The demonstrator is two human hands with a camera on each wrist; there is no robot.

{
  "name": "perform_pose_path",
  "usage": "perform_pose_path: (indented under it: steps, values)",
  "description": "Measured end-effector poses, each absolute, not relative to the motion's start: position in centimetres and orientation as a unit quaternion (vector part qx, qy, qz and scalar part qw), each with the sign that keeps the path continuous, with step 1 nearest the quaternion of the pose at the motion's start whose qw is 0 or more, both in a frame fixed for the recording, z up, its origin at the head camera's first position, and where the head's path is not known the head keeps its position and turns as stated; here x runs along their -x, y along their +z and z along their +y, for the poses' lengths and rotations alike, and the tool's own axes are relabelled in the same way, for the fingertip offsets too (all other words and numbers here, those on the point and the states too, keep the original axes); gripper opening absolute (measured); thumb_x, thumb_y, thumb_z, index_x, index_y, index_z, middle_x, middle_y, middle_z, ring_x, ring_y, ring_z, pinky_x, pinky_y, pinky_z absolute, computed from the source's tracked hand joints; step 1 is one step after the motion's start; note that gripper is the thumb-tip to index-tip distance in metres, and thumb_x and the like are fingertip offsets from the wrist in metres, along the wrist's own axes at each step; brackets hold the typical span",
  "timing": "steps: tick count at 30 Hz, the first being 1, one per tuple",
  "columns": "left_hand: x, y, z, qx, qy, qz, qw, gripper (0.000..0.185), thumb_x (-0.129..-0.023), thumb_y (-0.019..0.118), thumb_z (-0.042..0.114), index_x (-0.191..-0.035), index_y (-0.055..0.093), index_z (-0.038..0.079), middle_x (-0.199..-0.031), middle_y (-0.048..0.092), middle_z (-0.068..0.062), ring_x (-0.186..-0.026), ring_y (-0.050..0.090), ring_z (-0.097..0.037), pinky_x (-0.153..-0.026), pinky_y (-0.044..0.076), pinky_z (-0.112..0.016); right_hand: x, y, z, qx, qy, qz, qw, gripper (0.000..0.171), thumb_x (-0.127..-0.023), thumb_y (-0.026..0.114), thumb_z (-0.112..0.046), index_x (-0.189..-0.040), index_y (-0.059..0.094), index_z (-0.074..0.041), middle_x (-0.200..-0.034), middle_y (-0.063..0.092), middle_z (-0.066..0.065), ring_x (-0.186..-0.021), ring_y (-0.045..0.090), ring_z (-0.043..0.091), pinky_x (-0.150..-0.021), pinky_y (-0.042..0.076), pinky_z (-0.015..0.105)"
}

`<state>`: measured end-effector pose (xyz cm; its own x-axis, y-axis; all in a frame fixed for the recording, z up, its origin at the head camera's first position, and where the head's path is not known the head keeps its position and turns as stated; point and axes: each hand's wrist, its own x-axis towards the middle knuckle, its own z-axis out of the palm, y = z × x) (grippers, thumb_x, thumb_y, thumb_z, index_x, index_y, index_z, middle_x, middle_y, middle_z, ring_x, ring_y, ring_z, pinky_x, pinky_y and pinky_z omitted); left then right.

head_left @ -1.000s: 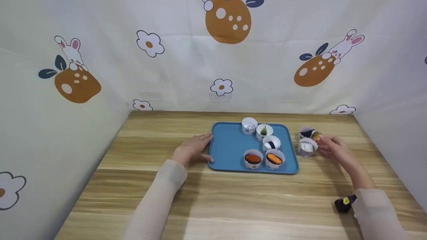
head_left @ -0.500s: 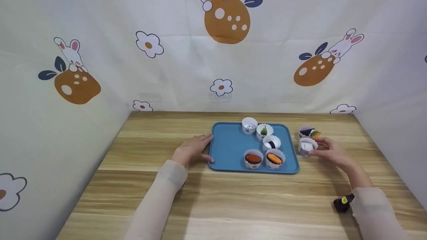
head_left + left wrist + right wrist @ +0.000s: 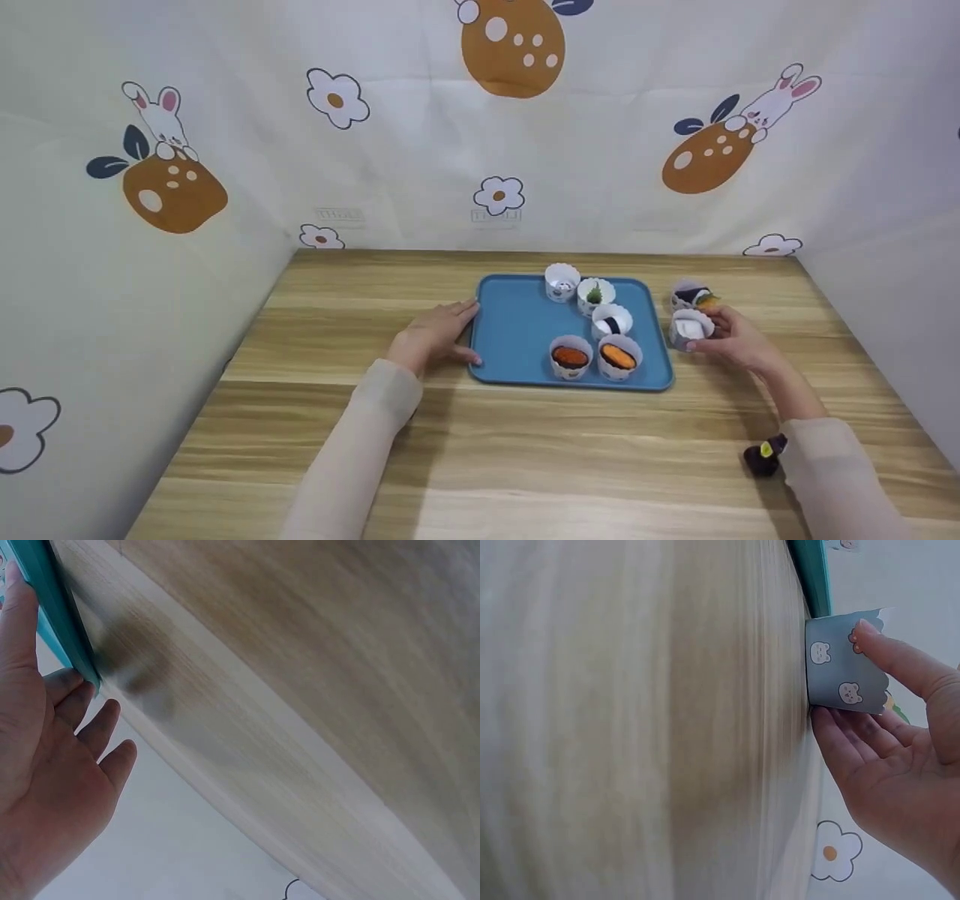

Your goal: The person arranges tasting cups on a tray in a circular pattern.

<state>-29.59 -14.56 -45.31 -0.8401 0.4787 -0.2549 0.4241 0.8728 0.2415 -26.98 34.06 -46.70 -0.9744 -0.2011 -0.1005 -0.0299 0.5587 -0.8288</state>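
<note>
Right hand [image 3: 731,343] pinches the white paper cup [image 3: 690,328] between thumb and fingers just off the blue tray [image 3: 517,330], while the left hand [image 3: 435,335], fingers relaxed, steadies the tray's edge.

Wooden table [image 3: 525,442] — blue tray [image 3: 517,330], two paper cups [image 3: 691,328] just beside it, small dark piece [image 3: 761,457] near the front edge.

I am watching my right hand [image 3: 731,343] gripping a white paper cup [image 3: 691,329] just right of the blue tray [image 3: 517,337], while my left hand [image 3: 435,335] is resting against the tray's left edge. Five filled cups are sitting on the tray; another cup [image 3: 690,298] is standing just beyond the held one.
</note>
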Motion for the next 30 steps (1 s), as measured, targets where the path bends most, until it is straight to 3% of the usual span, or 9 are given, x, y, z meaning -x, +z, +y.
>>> perform_pose_path:
  steps: [3,6,11,22,30]
  values:
    - [29.59,-45.29,-14.53,-0.235,0.087,0.956,0.155,0.102,-0.083,0.073,0.053,-0.16,0.021,0.01,-0.168,0.017,-0.007,-0.155,0.02,-0.03,-0.128,0.018,-0.047,26.91,-46.65,33.95,0.066,-0.455,0.884,0.082,0.069,-0.091,0.072,-0.016,-0.139,0.034,0.015,-0.141,0.044,0.039,-0.13,0.048,0.043,-0.084,0.04,0.004]
    - [29.62,-45.32,-14.5,-0.235,0.088,0.955,0.156,0.102,-0.084,0.072,0.054,-0.16,0.021,0.01,-0.168,0.017,-0.007,-0.155,0.02,-0.03,-0.128,0.018,-0.047,26.83,-46.72,33.88,0.065,-0.452,0.887,0.066,0.064,-0.09,0.073,-0.014,-0.136,0.038,0.015,-0.137,0.049,0.038,-0.119,0.056,0.025,-0.083,0.042,0.005]
    - [29.64,-45.37,-14.49,-0.233,0.089,0.956,0.157,0.102,-0.084,0.072,0.054,-0.16,0.021,0.011,-0.168,0.017,-0.007,-0.155,0.02,-0.03,-0.128,0.019,-0.047,26.86,-46.85,33.82,0.069,-0.454,0.887,0.051,0.06,-0.089,0.074,-0.011,-0.133,0.041,0.015,-0.134,0.052,0.037,-0.105,0.054,0.002,-0.082,0.043,0.006]
    - [29.6,-45.38,-14.49,-0.239,0.092,0.954,0.155,0.101,-0.083,0.074,0.052,-0.159,0.022,0.009,-0.168,0.02,-0.008,-0.155,0.02,-0.029,-0.128,0.018,-0.047,26.52,-46.53,33.92,0.065,-0.46,0.883,0.058,0.06,-0.089,0.073,-0.011,-0.133,0.042,0.017,-0.133,0.052,0.038,-0.097,0.052,-0.009,-0.08,0.045,0.007]
    - [29.76,-45.42,-14.44,-0.23,0.092,0.956,0.158,0.101,-0.083,0.073,0.053,-0.16,0.022,0.01,-0.168,0.019,-0.007,-0.155,0.02,-0.03,-0.127,0.019,-0.047,26.29,-45.93,33.77,0.067,-0.452,0.887,0.071,0.061,-0.089,0.073,-0.013,-0.134,0.042,0.015,-0.133,0.053,0.037,-0.108,0.056,0.007,-0.081,0.048,0.008]
